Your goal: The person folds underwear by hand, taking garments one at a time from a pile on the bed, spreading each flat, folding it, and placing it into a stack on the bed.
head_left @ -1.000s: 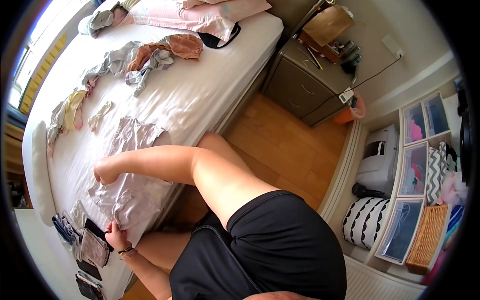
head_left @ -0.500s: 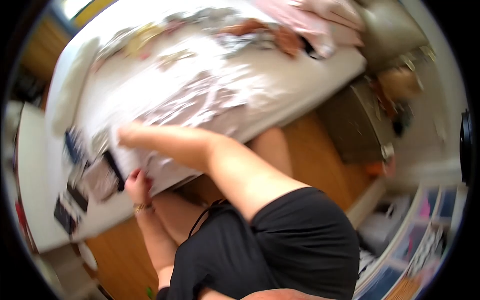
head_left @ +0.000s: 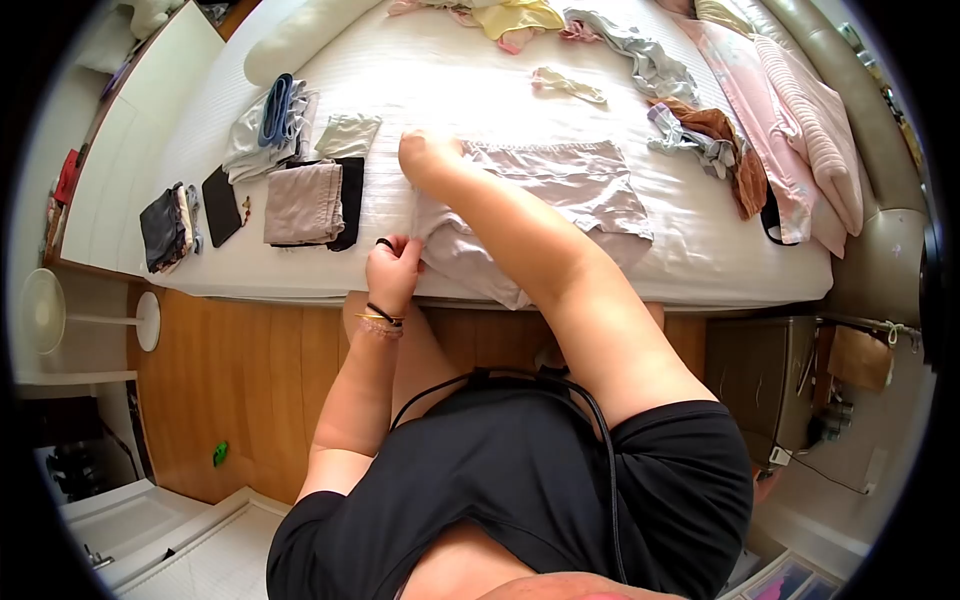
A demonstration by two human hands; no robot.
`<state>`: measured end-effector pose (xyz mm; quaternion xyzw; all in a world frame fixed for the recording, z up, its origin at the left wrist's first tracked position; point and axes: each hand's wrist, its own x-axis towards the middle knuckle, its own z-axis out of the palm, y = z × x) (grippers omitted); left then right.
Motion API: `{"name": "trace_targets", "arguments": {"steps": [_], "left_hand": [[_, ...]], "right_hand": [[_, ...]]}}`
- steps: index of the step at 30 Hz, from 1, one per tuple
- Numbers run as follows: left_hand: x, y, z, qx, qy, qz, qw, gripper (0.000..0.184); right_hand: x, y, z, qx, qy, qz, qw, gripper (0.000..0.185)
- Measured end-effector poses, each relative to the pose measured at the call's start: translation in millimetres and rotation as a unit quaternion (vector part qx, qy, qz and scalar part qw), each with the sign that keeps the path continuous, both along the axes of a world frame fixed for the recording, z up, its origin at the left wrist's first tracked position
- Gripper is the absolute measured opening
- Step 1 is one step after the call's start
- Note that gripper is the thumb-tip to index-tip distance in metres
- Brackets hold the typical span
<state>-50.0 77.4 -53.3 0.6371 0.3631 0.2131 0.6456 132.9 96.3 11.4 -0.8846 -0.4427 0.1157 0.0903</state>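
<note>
A pair of pale pinkish-grey underpants [head_left: 560,185] lies spread on the white bed, its gathered waistband along the far side. My left hand [head_left: 393,268], with a dark ring and bracelets at the wrist, pinches the garment's near left edge. Across the front of it reaches my right arm, and my right hand [head_left: 428,158] is closed at the far left corner of the cloth; its fingertips are mostly hidden. Just left of my hands sit a folded beige garment [head_left: 303,203] on black cloth and a small folded grey-green garment [head_left: 347,135].
Farther left are a black folded piece [head_left: 222,206], a stack of dark folded clothes [head_left: 164,228] and a rolled blue garment [head_left: 276,110]. Loose clothes, including a brown garment [head_left: 745,170], lie at the back right beside a pink blanket [head_left: 745,110]. A grey cabinet [head_left: 760,375] stands right of the bed.
The view has turned and steadied, so the bed now lies straight ahead. Both hands remain at the left side of the pale cloth.
</note>
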Motion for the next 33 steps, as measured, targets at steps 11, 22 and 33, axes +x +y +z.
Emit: {"name": "trace_targets", "arguments": {"steps": [11, 22, 33], "left_hand": [[19, -21, 46, -0.004, -0.146, 0.008, 0.989, 0.013], [92, -125, 51, 0.194, -0.082, -0.191, 0.959, 0.013], [103, -87, 25, 0.641, 0.042, -0.28, 0.713, 0.049]], "right_hand": [[81, -54, 11, 0.28, 0.49, -0.147, 0.812, 0.019], [123, -167, -2, 0.255, 0.376, -0.158, 0.877, 0.024], [106, -187, -57, 0.259, 0.003, -0.099, 0.961, 0.038]]}}
